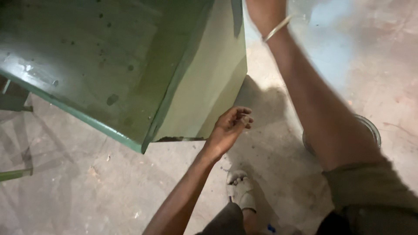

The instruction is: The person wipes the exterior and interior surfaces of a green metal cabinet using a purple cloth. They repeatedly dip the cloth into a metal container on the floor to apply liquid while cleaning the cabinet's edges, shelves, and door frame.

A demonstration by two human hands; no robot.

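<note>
A: Left hand (230,126)?
B: Fingers loosely curled, gripping nothing, beside the green metal cabinet's (130,65) near right corner; cabinet stands tilted.
A: Right hand?
B: Beyond the far edge; fingers indeterminable; handling unfinished.

Concrete floor (87,196): grey, stained, scattered with pale flecks. Round metal container (370,128): shiny rim, standing on the floor at right, mostly hidden. Green frame bars (13,174): at the left edge. Worn pale sandal (241,188): near the bottom centre.

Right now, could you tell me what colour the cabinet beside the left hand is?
Green, seen in the head view: the cabinet.
</note>
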